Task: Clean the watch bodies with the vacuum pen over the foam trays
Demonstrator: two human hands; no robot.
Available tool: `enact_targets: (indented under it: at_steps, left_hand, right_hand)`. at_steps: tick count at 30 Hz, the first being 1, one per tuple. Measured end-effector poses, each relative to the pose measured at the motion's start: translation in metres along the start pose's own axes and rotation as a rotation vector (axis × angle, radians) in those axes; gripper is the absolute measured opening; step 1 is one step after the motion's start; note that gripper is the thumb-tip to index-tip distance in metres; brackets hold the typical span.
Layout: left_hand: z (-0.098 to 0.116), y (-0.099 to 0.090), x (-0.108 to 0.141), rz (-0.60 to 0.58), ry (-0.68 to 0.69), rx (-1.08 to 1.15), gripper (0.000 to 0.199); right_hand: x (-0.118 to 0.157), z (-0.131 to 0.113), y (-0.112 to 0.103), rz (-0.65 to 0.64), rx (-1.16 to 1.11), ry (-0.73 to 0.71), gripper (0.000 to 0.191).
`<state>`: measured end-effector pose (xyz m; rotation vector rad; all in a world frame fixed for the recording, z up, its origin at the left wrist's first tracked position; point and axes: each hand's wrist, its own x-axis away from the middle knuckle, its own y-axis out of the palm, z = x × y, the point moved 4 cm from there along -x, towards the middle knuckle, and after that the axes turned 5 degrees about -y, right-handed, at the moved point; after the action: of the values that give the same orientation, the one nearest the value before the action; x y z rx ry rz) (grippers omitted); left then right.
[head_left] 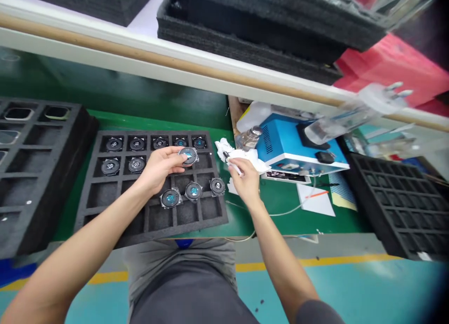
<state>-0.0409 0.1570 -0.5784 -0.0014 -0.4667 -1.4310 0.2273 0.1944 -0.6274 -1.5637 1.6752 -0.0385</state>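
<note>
A round black part with a shiny centre is pinched in my left hand, above the right half of a black foam tray. More round parts sit in the tray's upper rows, and three others, one of them a dark disc, rest lower on its dividers. My right hand is closed around a slim tool, its tip over crumpled white tissue. The tool's exact kind is hard to make out.
Behind the tissue stand a glass bottle and a blue machine with a cable. Foam trays lie at far left and far right. A shelf edge crosses above the bench.
</note>
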Motion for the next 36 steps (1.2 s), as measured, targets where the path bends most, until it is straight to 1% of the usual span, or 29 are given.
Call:
enact_targets:
  at_steps: [2, 4, 5, 6, 7, 8, 11, 13, 14, 15, 16, 17, 18, 19, 20, 22, 23, 25, 26, 28, 31, 33, 34, 36]
  left_hand:
    - [0.000, 0.000, -0.001, 0.000, -0.005, -0.001, 0.043]
    - [0.000, 0.000, -0.001, -0.003, -0.004, -0.012, 0.043]
    - [0.001, 0.000, -0.001, -0.008, -0.001, -0.017, 0.042]
    - [0.001, 0.001, -0.001, -0.013, 0.004, -0.021, 0.041]
    - [0.002, 0.002, -0.001, -0.018, 0.009, -0.023, 0.040]
    - [0.002, 0.003, -0.002, -0.020, 0.013, -0.022, 0.039]
    - [0.002, 0.006, -0.002, -0.019, 0.010, -0.026, 0.035]
    - [0.002, 0.010, -0.001, -0.024, 0.004, -0.031, 0.033]
    - [0.003, 0.011, 0.000, -0.026, 0.003, -0.033, 0.032]
    - [0.004, 0.013, 0.001, -0.028, 0.004, -0.036, 0.031]
    - [0.007, 0.015, 0.003, -0.029, 0.007, -0.038, 0.029]
    - [0.010, 0.016, 0.005, -0.027, 0.010, -0.040, 0.027]
    - [0.015, 0.017, 0.007, -0.023, 0.018, -0.037, 0.026]
    - [0.021, 0.018, 0.009, -0.015, 0.031, -0.029, 0.026]
    - [0.027, 0.018, 0.012, -0.006, 0.047, -0.019, 0.026]
    - [0.040, 0.019, 0.021, 0.012, 0.092, -0.006, 0.028]
    - [0.044, 0.020, 0.027, 0.020, 0.116, -0.004, 0.029]
    - [0.046, 0.026, 0.043, 0.032, 0.149, -0.002, 0.031]
    - [0.042, 0.031, 0.052, 0.035, 0.150, 0.010, 0.033]
    - [0.021, 0.046, 0.072, 0.030, 0.096, 0.063, 0.038]
    - [-0.031, 0.074, 0.099, -0.009, -0.090, 0.181, 0.043]
    - [-0.063, 0.089, 0.110, -0.021, -0.165, 0.239, 0.044]
    - [-0.076, 0.094, 0.113, -0.010, -0.178, 0.265, 0.044]
    - [-0.094, 0.100, 0.115, 0.032, -0.170, 0.307, 0.044]
  right_hand:
    - [0.002, 0.000, 0.005, -0.091, 0.051, 0.038, 0.029]
    - [0.005, -0.006, 0.003, -0.175, 0.084, 0.049, 0.031]
    - [0.007, -0.011, -0.003, -0.185, 0.096, 0.050, 0.031]
    - [0.011, -0.016, -0.013, -0.159, 0.107, 0.059, 0.030]
    - [0.018, -0.021, -0.027, -0.097, 0.115, 0.081, 0.029]
    - [0.027, -0.026, -0.044, -0.004, 0.122, 0.123, 0.027]
    - [0.070, -0.031, -0.096, 0.353, 0.142, 0.323, 0.024]
    - [0.104, -0.026, -0.118, 0.600, 0.071, 0.499, 0.039]
    - [0.118, -0.020, -0.122, 0.671, -0.038, 0.613, 0.046]
    - [0.128, -0.012, -0.120, 0.682, -0.195, 0.738, 0.050]
    - [0.135, -0.005, -0.115, 0.641, -0.372, 0.854, 0.052]
    - [0.137, 0.000, -0.109, 0.567, -0.535, 0.940, 0.052]
    - [0.137, 0.004, -0.106, 0.504, -0.659, 0.983, 0.052]
    - [0.134, 0.006, -0.107, 0.478, -0.740, 0.981, 0.050]
    - [0.130, 0.007, -0.112, 0.493, -0.792, 0.948, 0.047]
    - [0.121, 0.008, -0.129, 0.568, -0.897, 0.842, 0.041]
    - [0.117, 0.006, -0.137, 0.578, -0.970, 0.787, 0.038]
    - [0.106, 0.000, -0.148, 0.525, -1.127, 0.675, 0.032]
    - [0.101, -0.006, -0.149, 0.478, -1.193, 0.620, 0.028]
    - [0.090, -0.022, -0.141, 0.370, -1.280, 0.526, 0.023]
    - [0.076, -0.049, -0.115, 0.253, -1.298, 0.421, 0.019]
    - [0.069, -0.062, -0.098, 0.244, -1.233, 0.356, 0.017]
    - [0.068, -0.066, -0.091, 0.255, -1.185, 0.328, 0.016]
    - [0.067, -0.070, -0.082, 0.277, -1.084, 0.291, 0.013]
